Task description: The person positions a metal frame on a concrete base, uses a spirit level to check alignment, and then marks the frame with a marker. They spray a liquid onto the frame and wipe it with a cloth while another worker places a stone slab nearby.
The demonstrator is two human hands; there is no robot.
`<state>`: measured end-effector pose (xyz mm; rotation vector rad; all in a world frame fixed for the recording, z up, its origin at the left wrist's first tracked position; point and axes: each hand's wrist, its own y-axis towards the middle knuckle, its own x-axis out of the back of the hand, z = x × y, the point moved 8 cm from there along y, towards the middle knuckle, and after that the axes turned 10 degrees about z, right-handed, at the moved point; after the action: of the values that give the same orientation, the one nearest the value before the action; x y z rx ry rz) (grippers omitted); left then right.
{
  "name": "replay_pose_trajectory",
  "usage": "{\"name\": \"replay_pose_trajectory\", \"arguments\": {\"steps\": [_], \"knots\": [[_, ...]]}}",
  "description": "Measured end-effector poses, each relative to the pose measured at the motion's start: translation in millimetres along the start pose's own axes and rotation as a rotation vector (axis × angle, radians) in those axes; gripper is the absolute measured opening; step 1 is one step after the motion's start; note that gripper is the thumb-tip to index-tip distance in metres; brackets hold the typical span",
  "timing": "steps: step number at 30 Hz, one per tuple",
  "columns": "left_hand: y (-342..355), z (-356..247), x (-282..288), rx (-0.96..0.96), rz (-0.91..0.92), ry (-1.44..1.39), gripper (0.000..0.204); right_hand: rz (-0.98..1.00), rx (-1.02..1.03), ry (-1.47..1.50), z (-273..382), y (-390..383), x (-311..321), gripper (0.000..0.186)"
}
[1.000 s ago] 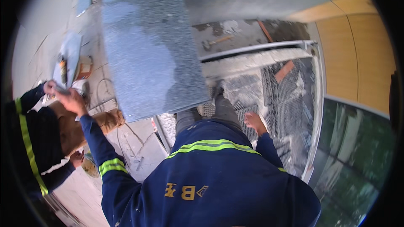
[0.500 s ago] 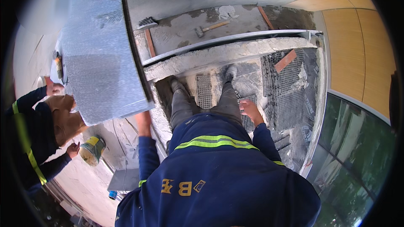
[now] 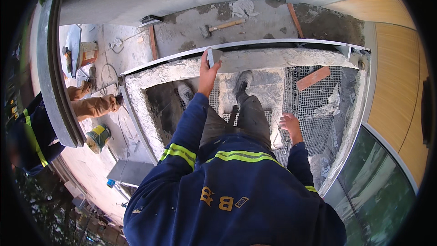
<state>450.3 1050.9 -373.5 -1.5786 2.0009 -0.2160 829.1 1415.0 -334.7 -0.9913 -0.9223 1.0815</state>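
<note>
My left hand is closed around a small grey block, raised at the long plastered ledge in front of me. It looks like a cut piece of stone. Lower down on the right, my right hand hangs with loosely curled fingers apart, nothing visible in it. Beneath that hand lies black plastic grid matting in the sunken bed where I stand. A large grey slab stands edge-on at the left, partly hiding a co-worker.
Beyond the ledge are a wooden-handled mallet and wooden strips. A brick-red strip rests on the matting. Buckets stand at left near a cable and a grey box. Glass panels border the right.
My left hand has moved up and forward from the slab's near corner and now shows a small block. The slab has swung from broad-face view to edge-on, further left.
</note>
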Motion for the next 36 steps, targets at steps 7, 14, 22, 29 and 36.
{"name": "replay_pose_trajectory", "arguments": {"steps": [7,14,22,29,36], "knots": [[29.5,65.1,-6.8,0.032,-0.227,0.29,0.075,0.033,0.013,0.039,38.0,14.2,37.3,0.032],[54.9,59.5,23.1,0.191,-0.329,0.954,0.064,0.117,-0.05,0.031,18.6,40.8,21.8,0.03],[78.7,74.9,38.3,0.496,-0.357,0.709,0.047,0.124,-0.066,0.037,2.1,46.2,17.3,0.033],[89.3,89.4,52.5,0.544,-0.334,0.829,0.055,0.119,-0.084,0.1,-5.1,48.6,8.3,0.03],[88.4,69.9,35.7,0.579,-0.325,0.875,0.064,0.15,-0.056,0.179,-17.4,56.5,-1.7,0.029]]}}
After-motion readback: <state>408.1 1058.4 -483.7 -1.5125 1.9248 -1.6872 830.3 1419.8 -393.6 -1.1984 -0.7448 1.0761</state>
